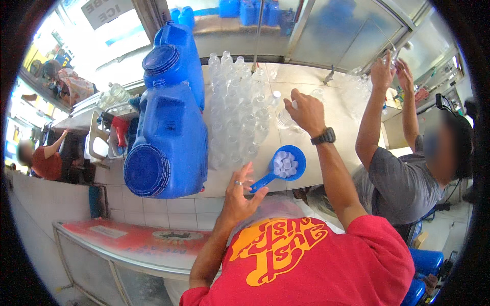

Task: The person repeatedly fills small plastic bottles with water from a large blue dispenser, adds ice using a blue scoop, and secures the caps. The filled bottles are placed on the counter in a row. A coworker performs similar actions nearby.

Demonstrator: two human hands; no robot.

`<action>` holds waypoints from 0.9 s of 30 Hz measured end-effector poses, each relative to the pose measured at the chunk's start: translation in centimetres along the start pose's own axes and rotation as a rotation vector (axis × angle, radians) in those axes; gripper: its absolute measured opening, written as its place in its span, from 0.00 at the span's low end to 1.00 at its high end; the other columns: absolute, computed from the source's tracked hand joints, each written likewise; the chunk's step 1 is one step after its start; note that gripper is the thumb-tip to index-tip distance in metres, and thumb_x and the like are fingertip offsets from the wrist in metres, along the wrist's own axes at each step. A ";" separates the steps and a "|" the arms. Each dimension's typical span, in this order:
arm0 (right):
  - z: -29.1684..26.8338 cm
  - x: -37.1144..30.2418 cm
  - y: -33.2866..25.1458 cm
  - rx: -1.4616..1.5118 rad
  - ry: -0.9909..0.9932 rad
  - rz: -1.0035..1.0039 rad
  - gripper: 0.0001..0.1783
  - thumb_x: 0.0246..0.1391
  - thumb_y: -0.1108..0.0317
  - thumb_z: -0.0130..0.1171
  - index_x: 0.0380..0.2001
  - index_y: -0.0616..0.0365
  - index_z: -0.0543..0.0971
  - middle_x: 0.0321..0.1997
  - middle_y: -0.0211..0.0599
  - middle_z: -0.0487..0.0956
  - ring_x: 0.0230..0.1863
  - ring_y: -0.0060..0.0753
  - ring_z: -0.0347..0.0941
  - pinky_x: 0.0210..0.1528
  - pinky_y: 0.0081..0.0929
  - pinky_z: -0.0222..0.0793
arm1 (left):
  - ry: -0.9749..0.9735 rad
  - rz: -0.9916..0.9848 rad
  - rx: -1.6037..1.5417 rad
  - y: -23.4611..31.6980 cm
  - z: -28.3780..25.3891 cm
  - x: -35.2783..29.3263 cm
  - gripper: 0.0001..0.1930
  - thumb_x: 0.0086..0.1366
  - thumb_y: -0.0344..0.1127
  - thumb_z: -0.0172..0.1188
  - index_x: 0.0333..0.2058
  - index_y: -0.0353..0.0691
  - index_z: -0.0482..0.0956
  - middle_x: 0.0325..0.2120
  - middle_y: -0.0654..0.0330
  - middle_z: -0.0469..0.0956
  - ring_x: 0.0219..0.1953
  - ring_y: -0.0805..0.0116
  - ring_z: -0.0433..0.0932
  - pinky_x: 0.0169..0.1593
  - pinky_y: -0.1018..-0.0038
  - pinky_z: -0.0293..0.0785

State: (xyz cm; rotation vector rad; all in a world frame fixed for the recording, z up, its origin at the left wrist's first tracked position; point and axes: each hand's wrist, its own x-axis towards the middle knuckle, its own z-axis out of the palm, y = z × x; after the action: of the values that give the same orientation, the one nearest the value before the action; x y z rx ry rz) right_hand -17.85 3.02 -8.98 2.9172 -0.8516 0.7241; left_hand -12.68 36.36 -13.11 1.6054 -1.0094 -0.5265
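My right hand [308,114] is closed around the top of a clear plastic bottle [285,120], with something white like a cap showing between its fingers and thumb. My left hand [244,198], fingers apart and holding nothing, hovers by the handle of a blue dipper [300,159]. Small white caps [285,164] fill the dipper, which rests on the tiled counter near its front edge. Left of my right hand, many clear bottles [232,109] stand packed in rows. One bottle at their right side wears a white cap [276,95].
Two large blue jugs [171,137] stand left of the bottles on the tiled counter [314,176]. At the right, a co-worker in a grey shirt [403,176] raises both hands around something clear. More clear bottles [357,94] lie before them. A red-topped case [153,234] stands at lower left.
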 end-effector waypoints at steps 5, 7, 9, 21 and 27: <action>11.4 -1.0 2.1 0.054 -0.225 0.019 0.22 0.62 0.47 0.66 0.44 0.53 0.76 0.33 0.46 0.84 0.34 0.56 0.82 0.36 0.52 0.76 | 0.031 -0.084 0.075 -1.7 1.4 -0.4 0.26 0.64 0.36 0.75 0.58 0.35 0.78 0.42 0.52 0.84 0.36 0.66 0.85 0.36 0.71 0.82; 13.2 -1.6 2.0 0.124 -0.254 0.124 0.25 0.62 0.45 0.66 0.47 0.54 0.75 0.39 0.50 0.83 0.39 0.60 0.82 0.38 0.54 0.77 | 0.041 -0.041 0.133 -2.4 1.7 0.6 0.23 0.63 0.36 0.75 0.54 0.34 0.81 0.39 0.52 0.84 0.34 0.66 0.84 0.35 0.70 0.81; 13.2 -2.2 2.2 0.126 -0.133 0.143 0.25 0.63 0.47 0.65 0.49 0.55 0.74 0.39 0.51 0.82 0.39 0.60 0.82 0.39 0.55 0.77 | 0.084 0.008 0.184 -3.4 2.1 2.4 0.21 0.63 0.36 0.75 0.52 0.33 0.81 0.38 0.52 0.83 0.33 0.65 0.84 0.33 0.70 0.81; 12.4 -19.6 0.3 0.145 -0.504 0.276 0.12 0.58 0.62 0.62 0.41 0.56 0.83 0.39 0.53 0.83 0.35 0.61 0.83 0.39 0.55 0.80 | 0.007 0.092 0.825 -8.9 8.2 17.8 0.28 0.58 0.43 0.75 0.55 0.39 0.83 0.47 0.52 0.81 0.55 0.51 0.73 0.58 0.55 0.69; 12.2 -20.4 1.5 0.173 -0.384 0.199 0.10 0.59 0.65 0.63 0.39 0.60 0.81 0.44 0.50 0.80 0.40 0.58 0.82 0.41 0.53 0.80 | -0.034 0.128 0.881 -9.7 9.1 18.6 0.20 0.60 0.42 0.74 0.48 0.37 0.87 0.44 0.57 0.85 0.55 0.55 0.73 0.57 0.54 0.63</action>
State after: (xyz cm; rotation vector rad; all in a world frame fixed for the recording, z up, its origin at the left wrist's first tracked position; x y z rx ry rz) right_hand -28.60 10.34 -28.95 3.2178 -1.1774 0.2503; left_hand -6.53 16.14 -21.67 2.2683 -1.4725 0.0119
